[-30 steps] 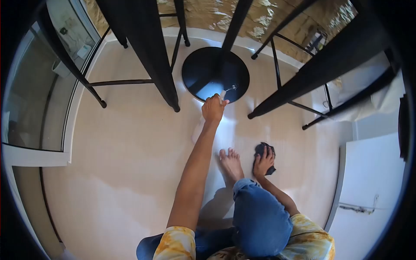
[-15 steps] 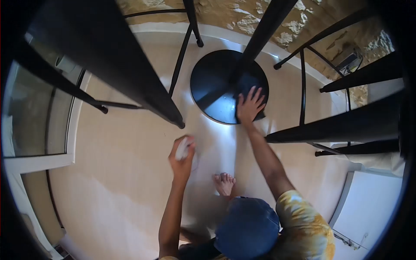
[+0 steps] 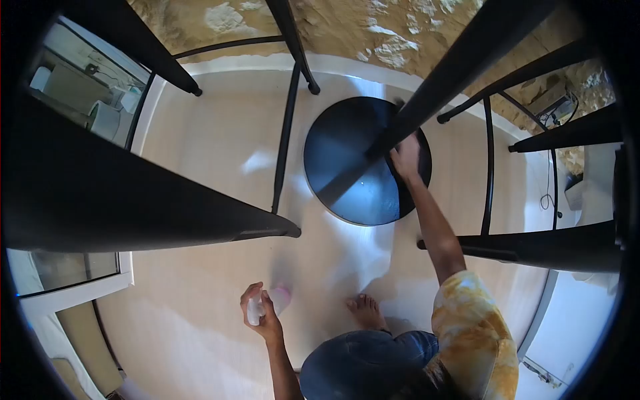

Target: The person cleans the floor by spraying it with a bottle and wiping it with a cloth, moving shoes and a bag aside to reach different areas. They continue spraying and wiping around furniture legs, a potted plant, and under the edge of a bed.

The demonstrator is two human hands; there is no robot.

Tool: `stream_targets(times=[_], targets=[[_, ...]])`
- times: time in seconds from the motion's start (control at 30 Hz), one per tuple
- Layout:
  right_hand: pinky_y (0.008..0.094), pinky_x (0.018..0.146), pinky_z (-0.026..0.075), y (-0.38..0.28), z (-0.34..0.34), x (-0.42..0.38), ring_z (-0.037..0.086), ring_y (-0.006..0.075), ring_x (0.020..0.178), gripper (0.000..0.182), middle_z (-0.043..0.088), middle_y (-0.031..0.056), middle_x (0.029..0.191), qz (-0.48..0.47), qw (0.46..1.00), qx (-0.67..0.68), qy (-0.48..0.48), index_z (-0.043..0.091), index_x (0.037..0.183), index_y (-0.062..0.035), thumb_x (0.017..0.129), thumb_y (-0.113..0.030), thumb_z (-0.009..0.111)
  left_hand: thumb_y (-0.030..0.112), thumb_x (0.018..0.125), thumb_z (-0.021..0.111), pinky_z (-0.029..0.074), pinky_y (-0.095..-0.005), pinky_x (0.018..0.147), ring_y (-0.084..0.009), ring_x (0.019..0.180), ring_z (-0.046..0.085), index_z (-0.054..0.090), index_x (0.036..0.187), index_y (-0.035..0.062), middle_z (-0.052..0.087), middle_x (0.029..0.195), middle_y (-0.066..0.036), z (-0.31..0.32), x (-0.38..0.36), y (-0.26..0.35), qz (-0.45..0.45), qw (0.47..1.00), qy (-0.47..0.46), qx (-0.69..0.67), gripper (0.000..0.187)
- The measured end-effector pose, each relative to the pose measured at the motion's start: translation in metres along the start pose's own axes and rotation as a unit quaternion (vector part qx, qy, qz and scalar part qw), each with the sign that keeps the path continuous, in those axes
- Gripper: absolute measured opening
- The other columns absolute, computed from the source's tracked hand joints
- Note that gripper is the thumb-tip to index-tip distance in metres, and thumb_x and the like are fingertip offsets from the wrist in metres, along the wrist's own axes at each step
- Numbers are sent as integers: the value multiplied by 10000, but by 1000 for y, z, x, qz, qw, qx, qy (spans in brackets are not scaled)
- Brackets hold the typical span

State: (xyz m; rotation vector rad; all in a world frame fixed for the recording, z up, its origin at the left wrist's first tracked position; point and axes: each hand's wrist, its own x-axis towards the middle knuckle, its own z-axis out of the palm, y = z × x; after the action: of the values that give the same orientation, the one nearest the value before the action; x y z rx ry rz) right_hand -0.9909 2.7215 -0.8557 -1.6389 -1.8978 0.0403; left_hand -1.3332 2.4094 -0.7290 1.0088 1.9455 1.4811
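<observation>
My left hand (image 3: pixel 267 321) is closed around a small translucent bottle with a white top (image 3: pixel 255 311), which looks like a spray bottle; its pinkish body (image 3: pixel 281 297) points away from me, above the floor. At the round, glossy black base (image 3: pixel 347 150) of a stand, my right hand (image 3: pixel 408 159) reaches over the right side. It is blurred, and its fingers are partly hidden behind the black pole (image 3: pixel 433 100) that rises from the base. Whether a cloth lies under it, I cannot tell.
Black stool legs (image 3: pixel 283 153) stand left of the base, and more black legs (image 3: pixel 489 167) stand to its right. A rough stone wall (image 3: pixel 373 33) runs behind. My bare foot (image 3: pixel 367 311) rests on the pale floor (image 3: pixel 180 267). A white-framed glass door (image 3: pixel 80 283) is at left.
My right hand has slid from the base's near right edge, where its fingers were spread, to behind the pole. My left hand, with the bottle, is lower in view. The view has shifted.
</observation>
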Motion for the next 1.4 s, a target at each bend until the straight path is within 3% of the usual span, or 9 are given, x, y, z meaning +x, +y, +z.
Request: stream_targets(times=[0.07,0.27,0.4,0.57,0.7,0.83,1.1,1.23,1.4], targets=[[483,1044,255,-31,-22,-50,305,406,1291,766,265,280,1432,131,990,-23,52,219,1398,68,797,-214,601,-3,855,583,454,-332,840,-222,987,557,546,1022,17,603,1041,-151,1,-2,-7,18,1000,17,5,172],[524,1102,133,-155,18,-94,219,370,1361,799,253,220,1453,76,985,-37,-149,269,1379,55,768,-328,614,-17,845,581,463,-344,836,-236,972,570,552,1016,14,606,1016,-160,0,-3,-8,14,999,44,-10,176],[554,1093,116,-137,62,2,92,435,1384,977,103,298,1484,17,998,43,40,154,1414,88,761,-469,620,-20,839,587,465,-356,836,-245,959,573,543,1011,17,599,1021,-169,-9,-1,-6,4,999,47,-8,180],[578,1068,126,-75,133,116,231,421,1338,983,281,286,1423,312,911,-230,140,337,1355,54,708,-639,598,-18,839,590,468,-369,834,-262,980,572,526,1011,16,591,998,-168,-27,-12,-21,27,997,58,35,186],[537,1081,177,-112,120,113,315,355,1293,728,456,190,1319,18,989,-8,-148,474,1264,-2,711,-438,660,-29,845,573,471,-363,841,-260,985,570,535,1002,13,594,1001,-171,-26,-22,-20,1,995,102,5,167],[537,1075,203,-176,92,-5,302,368,1315,708,335,193,1415,-159,975,-27,-154,460,1302,-81,694,-352,699,-42,845,560,480,-332,824,-247,991,564,540,1020,9,593,1026,-176,-24,-21,-24,-9,996,88,-15,183],[500,1064,266,-116,-51,-171,390,354,1273,591,423,198,1368,-61,989,1,-134,507,1299,-134,723,-75,625,-88,838,523,479,-309,800,-230,996,562,552,1031,0,594,1047,-169,-18,-16,-22,51,995,61,-57,215],[346,1026,365,-87,-80,-197,533,250,1174,473,636,127,1143,184,911,364,-68,660,1091,-59,691,103,467,-85,842,522,485,-295,766,-220,979,568,554,1034,-4,593,1056,-163,-22,-16,-24,67,995,47,-54,211],[440,1065,275,-51,-65,-113,387,326,1280,581,441,176,1362,214,964,135,85,457,1327,-46,825,-285,622,-62,853,532,490,-272,732,-194,965,570,560,1045,-4,595,1075,-142,-26,-17,-26,61,995,37,-63,203]])
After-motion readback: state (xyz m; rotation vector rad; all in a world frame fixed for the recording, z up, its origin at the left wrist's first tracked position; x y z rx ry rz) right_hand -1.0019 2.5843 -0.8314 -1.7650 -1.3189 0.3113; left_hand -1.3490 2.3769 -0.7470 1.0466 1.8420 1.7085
